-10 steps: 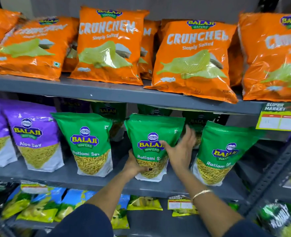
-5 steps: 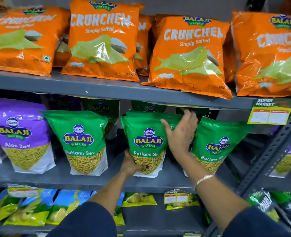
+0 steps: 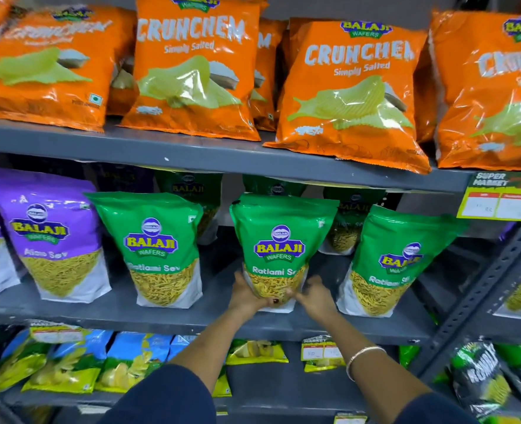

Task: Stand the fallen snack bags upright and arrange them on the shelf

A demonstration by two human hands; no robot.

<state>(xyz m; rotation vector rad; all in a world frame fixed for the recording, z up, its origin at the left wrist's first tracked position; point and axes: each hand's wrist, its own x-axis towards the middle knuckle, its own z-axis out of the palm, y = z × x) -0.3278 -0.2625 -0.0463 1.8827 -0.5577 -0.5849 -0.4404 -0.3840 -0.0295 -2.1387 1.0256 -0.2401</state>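
**Both hands hold the base of the middle green bag**

On the middle shelf, from left to right: a purple bag stands at 9 o'clock, then a green bag stands upright just beside it. Near the centre stands the middle green bag, upright, its base on the shelf near the front edge. The left hand grips its lower left corner, fingers curled around the side and thumb on the front. The right hand grips the lower right corner, fingers bent against the bag. A bracelet is on the right wrist. At 3 o'clock a third green bag leans a little to the left, apart from the held one. More green bags stand behind, in shadow. At 12 o'clock, orange bags lie on the top shelf. A price tag hangs at 2 o'clock.
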